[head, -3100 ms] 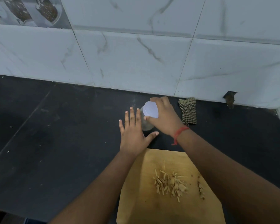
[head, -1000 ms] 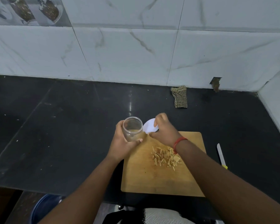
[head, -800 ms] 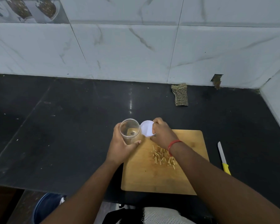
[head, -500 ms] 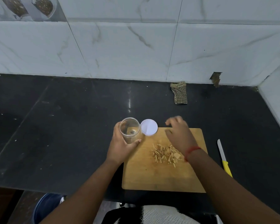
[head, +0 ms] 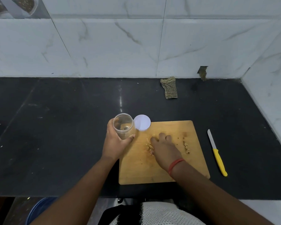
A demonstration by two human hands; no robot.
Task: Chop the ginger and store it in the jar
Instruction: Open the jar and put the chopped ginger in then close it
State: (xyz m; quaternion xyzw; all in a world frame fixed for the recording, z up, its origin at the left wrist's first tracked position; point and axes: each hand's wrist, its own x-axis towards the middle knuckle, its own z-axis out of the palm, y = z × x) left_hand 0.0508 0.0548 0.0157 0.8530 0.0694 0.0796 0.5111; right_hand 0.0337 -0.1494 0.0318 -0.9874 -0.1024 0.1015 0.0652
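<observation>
- Gripping the clear jar (head: 124, 125) in the head view, the left hand (head: 116, 143) wraps its fingers round the jar's lower wall, the thumb lying across the near side; the jar is held just off the far-left corner of the wooden cutting board (head: 162, 168), tilted so that its open mouth faces up and toward the camera.
- The jar looks nearly empty; whether anything lies at its bottom cannot be told.
- The white lid (head: 142, 122) lies flat just beside the jar, resting over the board's far-left corner, apart from both hands.
- The right hand (head: 165, 149) is pressed palm down on the middle of the board, fingers curled over the pile of chopped ginger (head: 149, 146); only a few pale sticks show at its left edge, and whether the fingers have closed on any pieces cannot be told.
- A red thread band (head: 175, 164) circles the right wrist.
- A smaller line of ginger scraps (head: 186, 146) lies on the board to the right of that hand, not touched.
- A yellow-handled knife (head: 216, 152) lies on the black countertop (head: 55, 135) to the right of the board, blade pointing away from the person, clear of the board's edge.
- A folded checked cloth (head: 169, 87) sits well beyond the board, against the white marble-tiled wall (head: 120, 46).
</observation>
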